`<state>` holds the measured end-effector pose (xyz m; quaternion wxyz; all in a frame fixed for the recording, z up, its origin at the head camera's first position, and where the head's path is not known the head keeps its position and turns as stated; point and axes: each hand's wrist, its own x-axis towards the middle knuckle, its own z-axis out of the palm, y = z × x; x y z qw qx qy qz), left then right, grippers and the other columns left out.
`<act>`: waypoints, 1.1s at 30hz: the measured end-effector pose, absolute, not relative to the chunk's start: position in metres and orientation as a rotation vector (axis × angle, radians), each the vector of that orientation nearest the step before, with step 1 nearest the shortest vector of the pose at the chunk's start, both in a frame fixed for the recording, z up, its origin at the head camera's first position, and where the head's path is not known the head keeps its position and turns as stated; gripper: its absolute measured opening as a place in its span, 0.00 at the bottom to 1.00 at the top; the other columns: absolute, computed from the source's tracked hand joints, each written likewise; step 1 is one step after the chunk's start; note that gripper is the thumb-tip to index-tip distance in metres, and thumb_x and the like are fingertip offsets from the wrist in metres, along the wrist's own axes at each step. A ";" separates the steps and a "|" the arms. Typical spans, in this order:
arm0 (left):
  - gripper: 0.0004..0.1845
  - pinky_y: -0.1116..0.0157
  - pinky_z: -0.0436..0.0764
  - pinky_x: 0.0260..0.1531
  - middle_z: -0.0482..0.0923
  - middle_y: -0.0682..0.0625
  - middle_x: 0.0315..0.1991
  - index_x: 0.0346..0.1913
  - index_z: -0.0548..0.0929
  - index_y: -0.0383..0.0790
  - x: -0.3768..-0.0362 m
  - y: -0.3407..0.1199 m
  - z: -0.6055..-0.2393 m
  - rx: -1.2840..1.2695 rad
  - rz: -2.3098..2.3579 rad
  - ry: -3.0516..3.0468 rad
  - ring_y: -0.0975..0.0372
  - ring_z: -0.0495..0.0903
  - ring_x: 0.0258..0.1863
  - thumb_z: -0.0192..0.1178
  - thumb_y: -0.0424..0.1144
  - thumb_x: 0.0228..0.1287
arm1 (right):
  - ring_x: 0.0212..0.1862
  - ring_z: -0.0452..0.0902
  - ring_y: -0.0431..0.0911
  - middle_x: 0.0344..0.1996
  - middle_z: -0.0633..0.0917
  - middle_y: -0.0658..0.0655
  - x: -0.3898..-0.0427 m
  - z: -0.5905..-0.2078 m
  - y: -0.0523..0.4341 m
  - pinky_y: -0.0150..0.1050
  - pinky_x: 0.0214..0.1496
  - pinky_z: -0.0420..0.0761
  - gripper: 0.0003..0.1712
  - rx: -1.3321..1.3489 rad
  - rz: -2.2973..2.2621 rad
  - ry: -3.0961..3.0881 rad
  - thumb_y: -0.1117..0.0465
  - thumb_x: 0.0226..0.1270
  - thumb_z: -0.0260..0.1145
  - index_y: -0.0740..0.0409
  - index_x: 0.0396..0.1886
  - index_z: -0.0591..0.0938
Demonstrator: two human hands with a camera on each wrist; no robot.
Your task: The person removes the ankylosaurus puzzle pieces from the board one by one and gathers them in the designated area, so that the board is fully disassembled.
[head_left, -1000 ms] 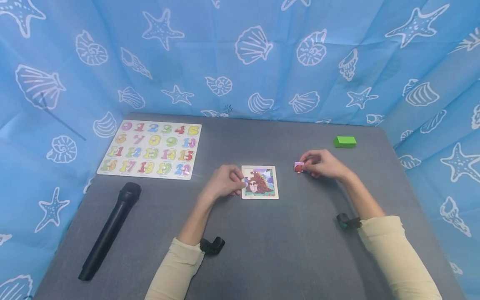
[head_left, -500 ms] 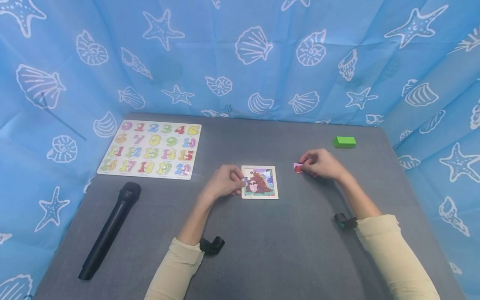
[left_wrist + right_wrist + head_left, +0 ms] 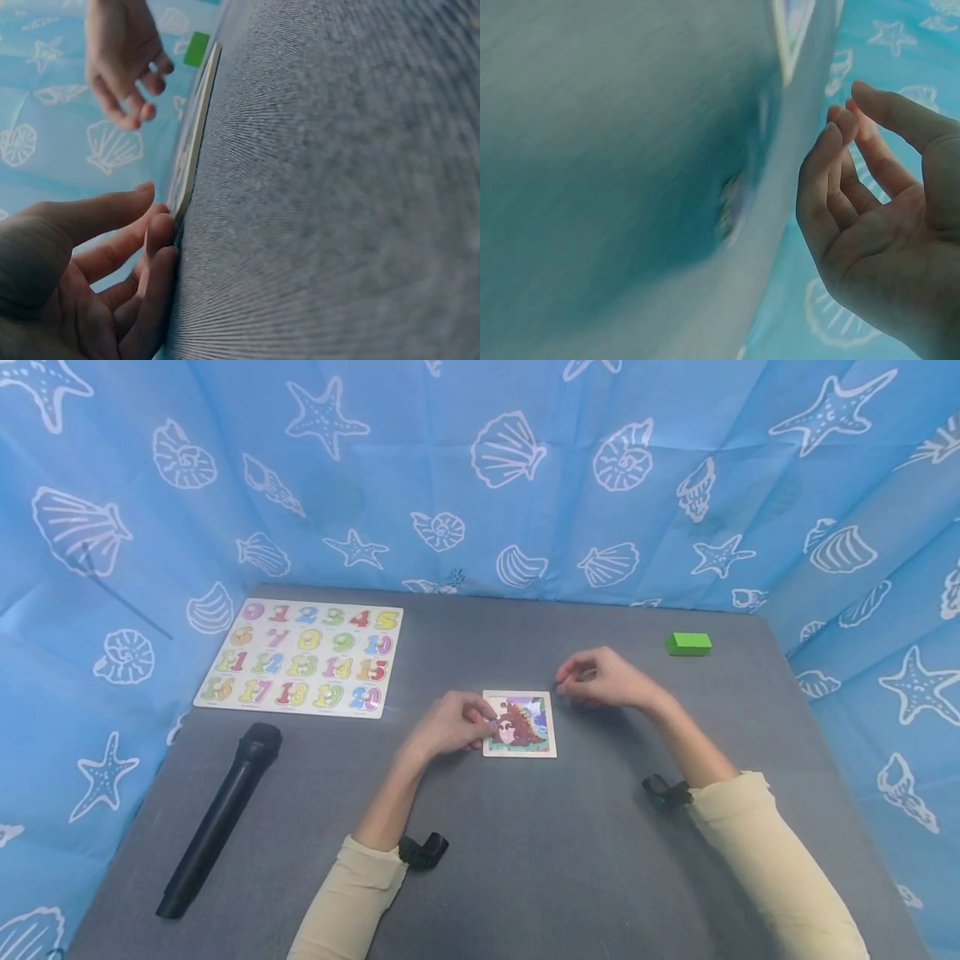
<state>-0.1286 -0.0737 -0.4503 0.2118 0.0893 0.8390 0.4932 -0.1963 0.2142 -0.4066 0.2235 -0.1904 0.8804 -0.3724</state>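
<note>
A small square wooden jigsaw puzzle, showing a brown spiky animal, lies flat at mid-table. My left hand rests at its left edge, fingertips touching the frame. The left wrist view shows that hand's thumb raised above the frame. Right of the puzzle hovers my right hand, fingers loosely bent. I see nothing between its fingers in the right wrist view. A blurred small piece lies on the table beneath; in the head view this hand hides that spot.
A number board with coloured numerals lies at the back left. In front of it is a black microphone. A green block sits at the back right. Blue shell-print curtains surround the grey table.
My right hand has moved left and slightly back towards the puzzle. The small puzzle piece at its fingertips earlier no longer shows there. My left thumb has slid slightly further over the frame.
</note>
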 end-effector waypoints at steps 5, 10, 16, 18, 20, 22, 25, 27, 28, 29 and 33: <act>0.09 0.65 0.82 0.23 0.83 0.47 0.27 0.42 0.84 0.44 -0.128 -0.074 -0.449 0.265 1.351 2.328 0.61 0.82 0.21 0.66 0.41 0.60 | 0.32 0.83 0.55 0.38 0.86 0.60 -0.202 -0.399 0.185 0.39 0.30 0.84 0.13 -0.601 -1.001 2.359 0.59 0.64 0.67 0.59 0.46 0.83; 0.10 0.65 0.83 0.23 0.83 0.45 0.27 0.43 0.84 0.43 -0.129 -0.076 -0.448 0.271 1.372 2.297 0.60 0.82 0.21 0.67 0.40 0.59 | 0.40 0.84 0.58 0.40 0.87 0.60 -0.208 -0.395 0.158 0.43 0.40 0.87 0.16 -0.613 -0.976 2.251 0.59 0.62 0.68 0.60 0.48 0.82; 0.09 0.64 0.83 0.23 0.84 0.45 0.29 0.42 0.85 0.42 -0.130 -0.076 -0.448 0.257 1.376 2.292 0.59 0.83 0.22 0.67 0.39 0.59 | 0.41 0.85 0.57 0.40 0.87 0.60 -0.215 -0.400 0.137 0.47 0.43 0.86 0.17 -0.581 -0.928 2.160 0.62 0.59 0.68 0.60 0.49 0.82; 0.09 0.64 0.84 0.23 0.84 0.45 0.30 0.42 0.85 0.43 -0.130 -0.076 -0.449 0.243 1.376 2.288 0.59 0.83 0.22 0.67 0.39 0.58 | 0.39 0.85 0.56 0.39 0.88 0.59 -0.217 -0.404 0.135 0.46 0.42 0.86 0.16 -0.583 -0.914 2.155 0.64 0.59 0.68 0.60 0.48 0.82; 0.09 0.64 0.84 0.23 0.84 0.45 0.30 0.42 0.85 0.43 -0.131 -0.076 -0.449 0.234 1.377 2.284 0.59 0.83 0.22 0.67 0.38 0.58 | 0.38 0.84 0.55 0.38 0.88 0.58 -0.219 -0.408 0.134 0.45 0.41 0.86 0.16 -0.580 -0.900 2.155 0.65 0.58 0.67 0.59 0.47 0.82; 0.09 0.64 0.84 0.23 0.84 0.45 0.30 0.41 0.84 0.43 -0.131 -0.076 -0.449 0.229 1.377 2.280 0.59 0.83 0.22 0.67 0.38 0.58 | 0.37 0.84 0.54 0.38 0.87 0.58 -0.221 -0.413 0.135 0.44 0.41 0.86 0.16 -0.565 -0.890 2.151 0.66 0.57 0.68 0.58 0.46 0.83; 0.09 0.64 0.84 0.23 0.84 0.45 0.29 0.42 0.84 0.43 -0.131 -0.077 -0.449 0.230 1.378 2.278 0.58 0.83 0.22 0.67 0.38 0.58 | 0.37 0.84 0.52 0.37 0.87 0.58 -0.222 -0.417 0.135 0.43 0.40 0.85 0.15 -0.552 -0.871 2.146 0.66 0.55 0.70 0.57 0.45 0.84; 0.09 0.64 0.84 0.23 0.84 0.46 0.29 0.42 0.84 0.44 -0.131 -0.077 -0.450 0.232 1.372 2.283 0.58 0.83 0.22 0.67 0.39 0.58 | 0.36 0.83 0.51 0.37 0.87 0.58 -0.223 -0.419 0.136 0.42 0.39 0.85 0.15 -0.552 -0.858 2.146 0.65 0.55 0.71 0.56 0.44 0.84; 0.09 0.64 0.84 0.23 0.84 0.46 0.29 0.42 0.84 0.44 -0.132 -0.077 -0.450 0.234 1.369 2.287 0.58 0.83 0.22 0.68 0.39 0.58 | 0.35 0.83 0.51 0.36 0.87 0.58 -0.224 -0.419 0.136 0.42 0.39 0.85 0.15 -0.556 -0.854 2.146 0.65 0.54 0.72 0.56 0.44 0.85; 0.09 0.64 0.84 0.23 0.84 0.47 0.29 0.42 0.84 0.44 -0.132 -0.077 -0.450 0.235 1.365 2.290 0.59 0.83 0.22 0.68 0.39 0.58 | 0.34 0.83 0.50 0.36 0.87 0.58 -0.224 -0.420 0.136 0.41 0.38 0.85 0.16 -0.560 -0.849 2.148 0.65 0.53 0.72 0.56 0.44 0.85; 0.09 0.64 0.84 0.23 0.84 0.47 0.29 0.42 0.84 0.45 -0.132 -0.077 -0.450 0.236 1.359 2.295 0.59 0.84 0.22 0.68 0.39 0.58 | 0.31 0.81 0.48 0.32 0.86 0.57 -0.227 -0.423 0.137 0.39 0.34 0.83 0.16 -0.578 -0.832 2.157 0.65 0.52 0.74 0.54 0.42 0.86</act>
